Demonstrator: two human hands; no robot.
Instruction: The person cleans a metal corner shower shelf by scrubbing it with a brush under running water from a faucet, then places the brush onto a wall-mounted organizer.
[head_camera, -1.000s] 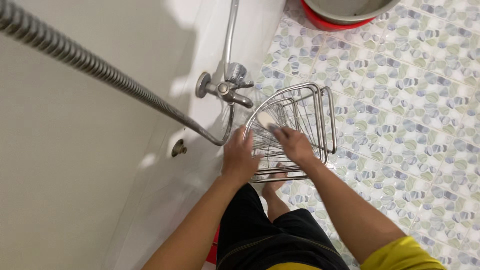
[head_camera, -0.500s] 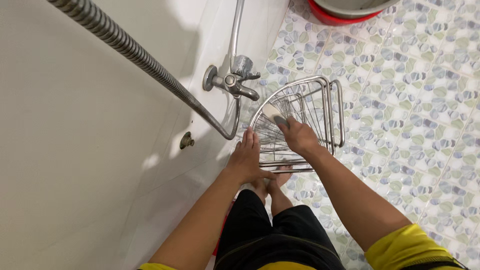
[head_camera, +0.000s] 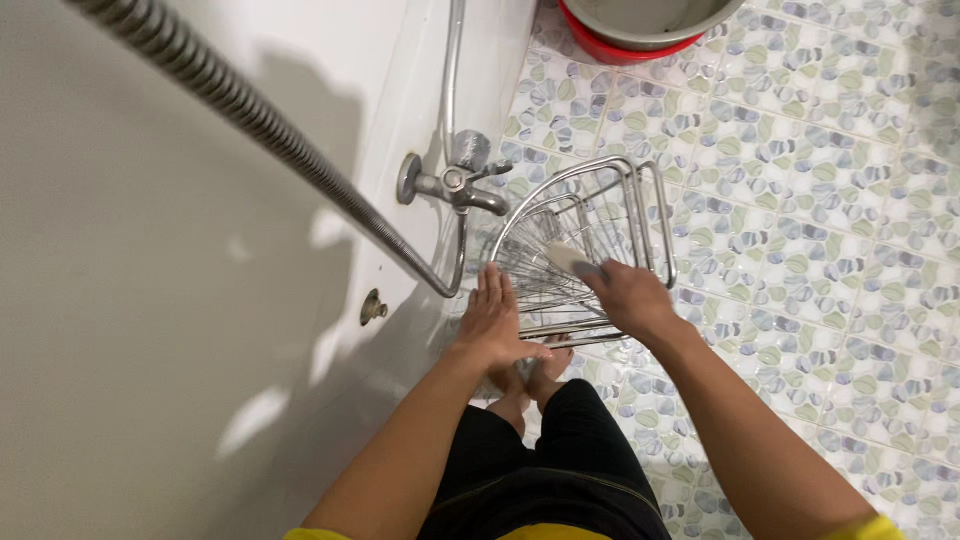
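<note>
head view | your left hand (head_camera: 494, 325) lies flat, fingers together, on the near left rim of the wire corner rack (head_camera: 600, 215) | your right hand (head_camera: 628, 298) pinches a pale scrub pad (head_camera: 563, 258) against its wires | rack on tiled floor (head_camera: 800, 200) under wall tap (head_camera: 455, 183)

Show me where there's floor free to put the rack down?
Free: the tiles right of the rack, up to the basin. Crowded: the wall side, where tap, hose, feet and both hands, left and right, bunch together.
</note>
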